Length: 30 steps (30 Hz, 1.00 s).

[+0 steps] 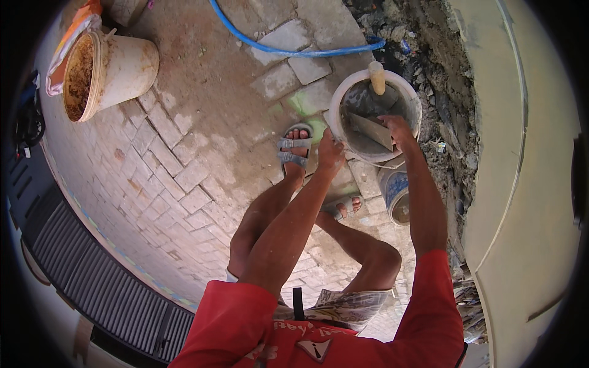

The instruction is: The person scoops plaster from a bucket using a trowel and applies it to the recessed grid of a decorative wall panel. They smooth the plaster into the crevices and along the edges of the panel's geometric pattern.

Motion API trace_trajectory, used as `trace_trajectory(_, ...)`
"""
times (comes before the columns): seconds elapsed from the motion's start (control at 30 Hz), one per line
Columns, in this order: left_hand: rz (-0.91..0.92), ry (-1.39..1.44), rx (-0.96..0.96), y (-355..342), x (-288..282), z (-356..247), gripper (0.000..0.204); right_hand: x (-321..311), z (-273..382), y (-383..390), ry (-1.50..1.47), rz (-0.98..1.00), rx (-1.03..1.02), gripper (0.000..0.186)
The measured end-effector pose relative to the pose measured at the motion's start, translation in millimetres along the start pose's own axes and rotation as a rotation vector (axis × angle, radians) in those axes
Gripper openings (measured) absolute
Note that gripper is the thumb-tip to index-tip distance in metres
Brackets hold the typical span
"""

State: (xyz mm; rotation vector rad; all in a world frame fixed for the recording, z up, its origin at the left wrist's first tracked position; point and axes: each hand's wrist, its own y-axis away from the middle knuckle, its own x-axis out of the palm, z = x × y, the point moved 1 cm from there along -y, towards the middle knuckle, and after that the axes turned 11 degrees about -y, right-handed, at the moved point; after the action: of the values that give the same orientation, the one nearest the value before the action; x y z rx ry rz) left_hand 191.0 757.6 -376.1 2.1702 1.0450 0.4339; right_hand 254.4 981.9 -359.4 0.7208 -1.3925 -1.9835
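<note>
A round, pale bucket point(336, 108) stands on the paving ahead of me and to the right, with grey wet mortar point(362, 98) inside. My right hand point(400, 131) reaches over its right side, closed on a flat grey rectangular piece point(370, 130) that tilts down into the bucket. Leaning on the far rim is a tool's light wooden handle point(377, 78); its other end lies within the bucket. Close to the bucket's near left rim is my left hand point(331, 151), fingers curled; whether it grips the rim or something small is hidden.
A smaller blue-and-white bucket point(396, 193) lies tilted near the mortar bucket. A blue hose point(294, 52) curves beyond it. Broken earth point(445, 92) runs along the wall point(521, 153) at right. A dirty white bucket point(126, 70) sits at far left.
</note>
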Motion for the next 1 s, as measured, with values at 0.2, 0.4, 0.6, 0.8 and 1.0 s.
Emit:
trace_trajectory(0.2,0.097,0.076,-0.229,17,9,-53,0.045,-30,-21,14,-0.417,0.118,0.109,0.033)
trace_trajectory(0.4,-0.12,-0.346,0.048,17,-9,-35,0.056,-54,-50,78,-0.881,0.481,-0.079,0.04)
trace_trajectory(0.6,-0.273,-0.588,0.3,50,-66,-77,0.066,-60,-58,188,-1.202,0.641,-0.179,0.043)
trace_trajectory(0.8,0.005,-0.519,0.0,120,-233,-99,0.063,-34,-41,306,-1.378,0.742,-0.496,0.046)
trace_trajectory(1.0,-0.031,-0.675,-0.38,261,-363,-127,0.05,-27,-38,395,-1.474,0.904,-0.577,0.048)
